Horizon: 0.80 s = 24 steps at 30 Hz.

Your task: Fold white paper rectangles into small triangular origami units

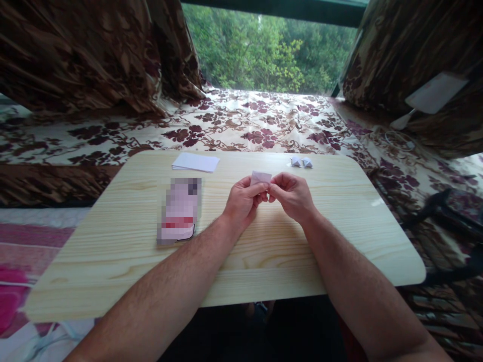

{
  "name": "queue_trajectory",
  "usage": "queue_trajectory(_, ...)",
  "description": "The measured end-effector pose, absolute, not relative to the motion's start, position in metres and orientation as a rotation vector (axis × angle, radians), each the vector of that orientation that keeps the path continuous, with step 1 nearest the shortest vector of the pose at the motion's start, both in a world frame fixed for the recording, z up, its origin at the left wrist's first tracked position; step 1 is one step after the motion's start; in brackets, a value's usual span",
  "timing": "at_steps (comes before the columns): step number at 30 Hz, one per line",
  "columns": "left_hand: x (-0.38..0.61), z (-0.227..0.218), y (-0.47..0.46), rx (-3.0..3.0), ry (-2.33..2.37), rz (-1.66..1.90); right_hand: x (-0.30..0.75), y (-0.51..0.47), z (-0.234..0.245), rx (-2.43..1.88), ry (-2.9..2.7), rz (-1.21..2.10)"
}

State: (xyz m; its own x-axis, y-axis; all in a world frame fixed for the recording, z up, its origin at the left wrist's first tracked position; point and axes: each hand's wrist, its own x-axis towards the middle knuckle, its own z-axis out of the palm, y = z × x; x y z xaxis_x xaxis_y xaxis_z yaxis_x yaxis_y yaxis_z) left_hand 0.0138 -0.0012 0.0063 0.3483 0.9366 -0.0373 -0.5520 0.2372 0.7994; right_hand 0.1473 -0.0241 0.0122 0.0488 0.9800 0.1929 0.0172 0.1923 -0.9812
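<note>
Both my hands meet above the middle of a light wooden table (113, 261). My left hand (243, 201) and my right hand (292, 195) pinch a small folded white paper (261, 177) between their fingertips, its top edge sticking up above the fingers. The paper is held a little above the tabletop. Two small folded paper pieces (302, 161) lie at the far right of the table. A thin stack of white paper sheets (196, 162) lies at the far edge, left of centre.
A phone with a blurred screen (179, 210) lies flat left of my left hand. Floral cloth (241, 123) covers the surface behind the table, with brown curtains on both sides and a window behind. A white cable (400, 138) lies at the right.
</note>
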Motion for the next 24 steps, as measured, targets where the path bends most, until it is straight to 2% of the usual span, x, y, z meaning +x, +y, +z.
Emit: queue_trajectory(24,0.0157,0.0059,-0.0031,0.851,0.683,1.131,0.1456,-0.0253,0.0122,-1.193,-1.281,0.977)
